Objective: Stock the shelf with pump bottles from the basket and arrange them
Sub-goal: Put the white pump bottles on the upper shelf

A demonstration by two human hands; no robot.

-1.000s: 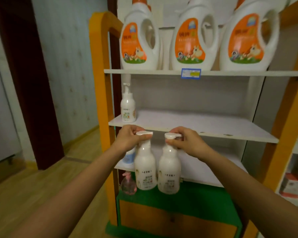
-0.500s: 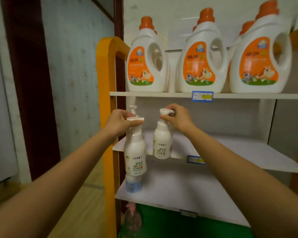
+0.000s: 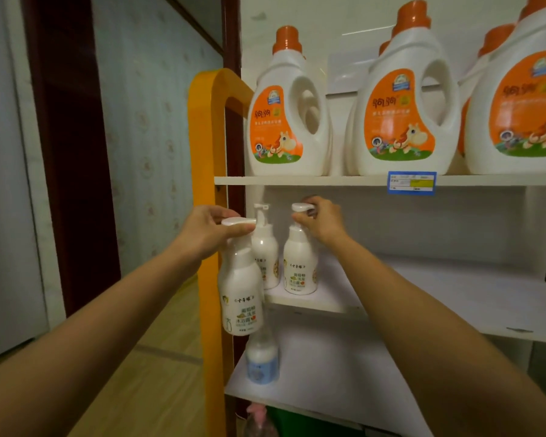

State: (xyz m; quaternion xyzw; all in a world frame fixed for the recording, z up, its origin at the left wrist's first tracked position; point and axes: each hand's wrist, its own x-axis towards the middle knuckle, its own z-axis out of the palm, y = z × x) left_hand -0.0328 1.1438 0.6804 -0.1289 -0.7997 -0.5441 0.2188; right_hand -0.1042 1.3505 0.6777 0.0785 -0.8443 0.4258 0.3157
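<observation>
Pump bottle [image 3: 241,294] hangs pinched in left hand [image 3: 208,234] fingers [image 3: 238,230]; right hand [image 3: 322,220] pinches second bottle [image 3: 300,266], seemingly on shelf [image 3: 454,298].

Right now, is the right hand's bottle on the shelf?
On: pump bottle rests upright on the middle shelf; right hand grips its pump.

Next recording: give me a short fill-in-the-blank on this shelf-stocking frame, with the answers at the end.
1. The left hand holds the left bottle by its ____.
2. The right bottle, in the right hand, is next to ____ other pump bottle on the shelf.
3. The jugs above have ____ caps.
Missing words: pump; one; orange.
</observation>
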